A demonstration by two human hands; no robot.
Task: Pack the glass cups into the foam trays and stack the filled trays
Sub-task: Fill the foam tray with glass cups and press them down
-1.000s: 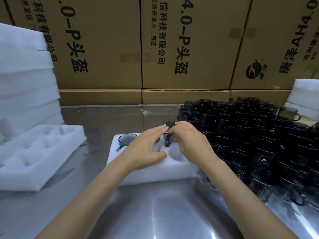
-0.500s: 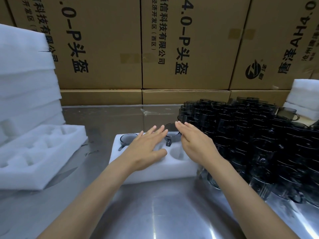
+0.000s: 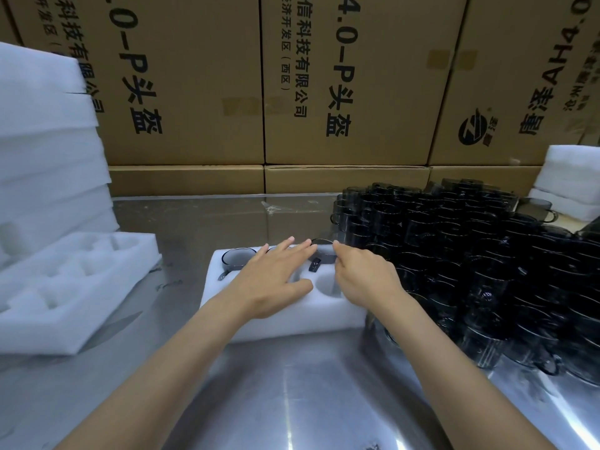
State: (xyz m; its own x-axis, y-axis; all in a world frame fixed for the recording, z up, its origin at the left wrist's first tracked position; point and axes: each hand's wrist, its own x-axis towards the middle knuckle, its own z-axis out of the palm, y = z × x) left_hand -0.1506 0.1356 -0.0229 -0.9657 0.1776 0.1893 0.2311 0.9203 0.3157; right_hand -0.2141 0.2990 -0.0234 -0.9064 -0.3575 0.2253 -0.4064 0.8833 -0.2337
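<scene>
Smoked-glass cups point(image 3: 470, 271) mass at three o'clock of the foam tray point(image 3: 282, 323); the right hand point(image 3: 367, 280), loosely curled and empty, sits nearer them. The left hand point(image 3: 272, 280) rests flat, open, on the tray.

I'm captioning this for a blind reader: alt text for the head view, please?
Two bare hands, left hand and right hand, lie open over a white foam tray holding dark glass cups on a steel table.
</scene>
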